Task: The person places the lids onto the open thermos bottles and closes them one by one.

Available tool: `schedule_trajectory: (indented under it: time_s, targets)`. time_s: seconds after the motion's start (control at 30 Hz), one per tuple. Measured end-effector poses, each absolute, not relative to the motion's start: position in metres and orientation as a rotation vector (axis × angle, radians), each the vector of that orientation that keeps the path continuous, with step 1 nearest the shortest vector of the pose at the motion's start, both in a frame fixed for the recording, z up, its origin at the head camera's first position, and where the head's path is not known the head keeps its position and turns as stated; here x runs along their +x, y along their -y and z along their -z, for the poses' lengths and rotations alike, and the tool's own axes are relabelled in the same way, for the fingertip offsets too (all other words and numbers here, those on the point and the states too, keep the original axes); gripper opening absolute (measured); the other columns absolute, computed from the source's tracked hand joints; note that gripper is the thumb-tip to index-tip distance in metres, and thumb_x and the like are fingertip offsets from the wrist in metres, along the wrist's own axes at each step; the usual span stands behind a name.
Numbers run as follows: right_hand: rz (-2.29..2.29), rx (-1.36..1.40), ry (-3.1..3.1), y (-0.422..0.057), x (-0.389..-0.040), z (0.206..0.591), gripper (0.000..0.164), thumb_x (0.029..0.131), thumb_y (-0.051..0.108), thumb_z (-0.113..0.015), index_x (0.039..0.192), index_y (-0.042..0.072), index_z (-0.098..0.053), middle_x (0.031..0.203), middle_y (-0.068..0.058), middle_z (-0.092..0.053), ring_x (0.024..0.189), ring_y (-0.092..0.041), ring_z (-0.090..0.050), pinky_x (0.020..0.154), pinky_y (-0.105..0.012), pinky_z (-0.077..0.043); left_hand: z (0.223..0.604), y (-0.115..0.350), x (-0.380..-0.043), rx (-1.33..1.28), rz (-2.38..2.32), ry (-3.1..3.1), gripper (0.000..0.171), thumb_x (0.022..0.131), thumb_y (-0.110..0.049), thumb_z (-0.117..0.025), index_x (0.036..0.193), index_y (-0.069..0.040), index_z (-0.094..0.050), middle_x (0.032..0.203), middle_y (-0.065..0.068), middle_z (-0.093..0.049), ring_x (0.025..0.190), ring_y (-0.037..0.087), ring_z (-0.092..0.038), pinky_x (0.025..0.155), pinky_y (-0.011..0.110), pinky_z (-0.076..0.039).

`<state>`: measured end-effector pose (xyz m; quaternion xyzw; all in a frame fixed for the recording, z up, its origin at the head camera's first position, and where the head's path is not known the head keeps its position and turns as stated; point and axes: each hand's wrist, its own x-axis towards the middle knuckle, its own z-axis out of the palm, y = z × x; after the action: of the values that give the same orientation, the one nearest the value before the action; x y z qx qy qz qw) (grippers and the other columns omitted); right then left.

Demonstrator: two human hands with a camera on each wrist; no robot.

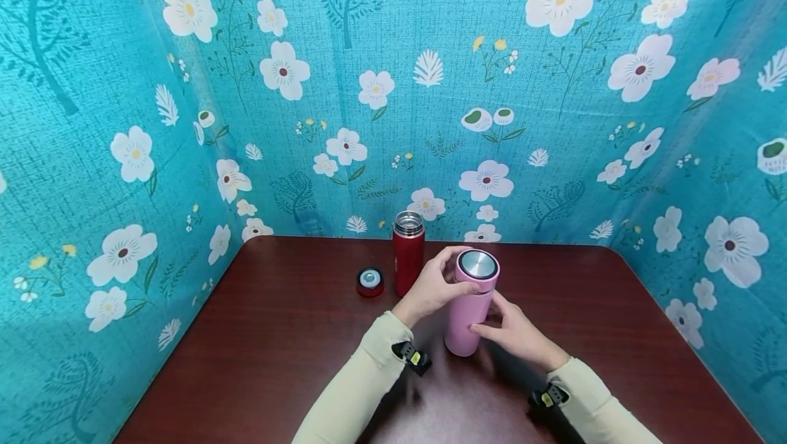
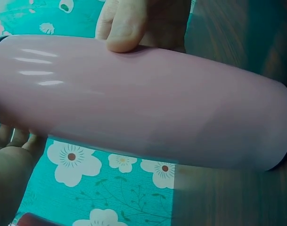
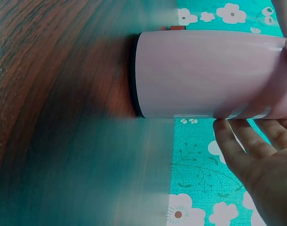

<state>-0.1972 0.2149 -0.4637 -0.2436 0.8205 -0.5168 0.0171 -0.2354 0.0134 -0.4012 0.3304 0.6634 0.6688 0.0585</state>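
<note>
A pink thermos [image 1: 467,317] with a silver-topped lid [image 1: 479,264] is held between both hands, leaning slightly. My left hand [image 1: 436,288] grips it high up around the lid, thumb across the front. Lower on the body, my right hand [image 1: 519,336] holds the other side, its thumb in front and fingers behind. In the right wrist view, the thermos's dark base rim is close over the wooden surface. Just left of my left hand stands a red thermos [image 1: 408,256], its steel mouth uncovered. Beside it lies a red and black lid [image 1: 370,283], pale inner side up.
The dark wooden table [image 1: 277,362] has its far edge against a blue flowered cloth [image 1: 381,136], which also hangs at both sides. The red thermos and its neighbouring lid stand near that far edge. A small camera is strapped to each wrist.
</note>
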Motion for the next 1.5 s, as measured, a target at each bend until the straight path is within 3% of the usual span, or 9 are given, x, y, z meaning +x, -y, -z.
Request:
schedule_trajectory:
  time_s: [0.17, 0.23, 0.5, 0.87, 1.13, 1.5]
  targets:
    - [1.619, -0.692, -2.537, -0.22, -0.206, 0.481, 0.073, 0.083, 0.028, -0.073, 0.143, 0.025, -0.032, 0.129, -0.004, -0.054, 0.108, -0.022, -0.058, 0.086, -0.03, -0.049, 0.413, -0.013, -0.243, 1.033, -2.015, -2.011, 0.058, 0.087, -0.017, -0.069, 0.139, -0.008, -0.044, 0.127, 0.004, -0.056, 0.11, 0.011, -0.055, 0.091, 0.029, -0.047]
    - [1.615, -0.682, -2.54, -0.22, -0.206, 0.481, 0.073, 0.083, 0.029, -0.073, 0.143, 0.025, -0.033, 0.129, -0.005, -0.054, 0.108, -0.023, -0.058, 0.087, -0.03, -0.049, 0.42, -0.014, -0.247, 1.06, -2.023, -1.994, 0.059, 0.088, -0.02, -0.068, 0.141, -0.011, -0.042, 0.13, 0.005, -0.054, 0.114, 0.012, -0.054, 0.094, 0.029, -0.045]
    - [1.589, -0.693, -2.55, -0.221, -0.206, 0.481, 0.072, 0.085, 0.03, -0.071, 0.144, 0.022, -0.031, 0.132, -0.008, -0.052, 0.11, -0.026, -0.056, 0.086, -0.028, -0.049, 0.422, -0.011, -0.246, 1.137, -2.033, -1.912, 0.059, 0.09, -0.028, -0.062, 0.139, -0.009, -0.036, 0.131, 0.01, -0.05, 0.119, 0.015, -0.049, 0.1, 0.031, -0.039]
    - [1.603, -0.669, -2.56, -0.219, -0.206, 0.482, 0.072, 0.083, 0.031, -0.073, 0.143, 0.024, -0.033, 0.129, -0.005, -0.055, 0.108, -0.022, -0.058, 0.087, -0.033, -0.049, 0.423, -0.01, -0.245, 1.062, -2.021, -2.019, 0.053, 0.088, -0.019, -0.067, 0.136, -0.014, -0.046, 0.127, 0.002, -0.052, 0.114, 0.012, -0.052, 0.096, 0.029, -0.043]
    - [1.615, -0.639, -2.554, -0.219, -0.206, 0.483, 0.071, 0.083, 0.031, -0.073, 0.141, 0.026, -0.035, 0.13, -0.003, -0.054, 0.109, -0.023, -0.057, 0.087, -0.031, -0.049, 0.427, -0.007, -0.248, 1.087, -2.022, -1.929, 0.054, 0.092, -0.021, -0.061, 0.142, -0.013, -0.041, 0.132, 0.006, -0.052, 0.117, 0.012, -0.051, 0.098, 0.029, -0.041]
    - [1.618, -0.729, -2.547, -0.22, -0.207, 0.483, 0.072, 0.085, 0.026, -0.071, 0.145, 0.02, -0.031, 0.133, -0.01, -0.051, 0.111, -0.026, -0.056, 0.088, -0.038, -0.049, 0.424, -0.014, -0.245, 0.992, -2.015, -2.038, 0.057, 0.084, -0.014, -0.071, 0.135, -0.017, -0.046, 0.124, -0.002, -0.056, 0.108, 0.011, -0.055, 0.089, 0.028, -0.048]
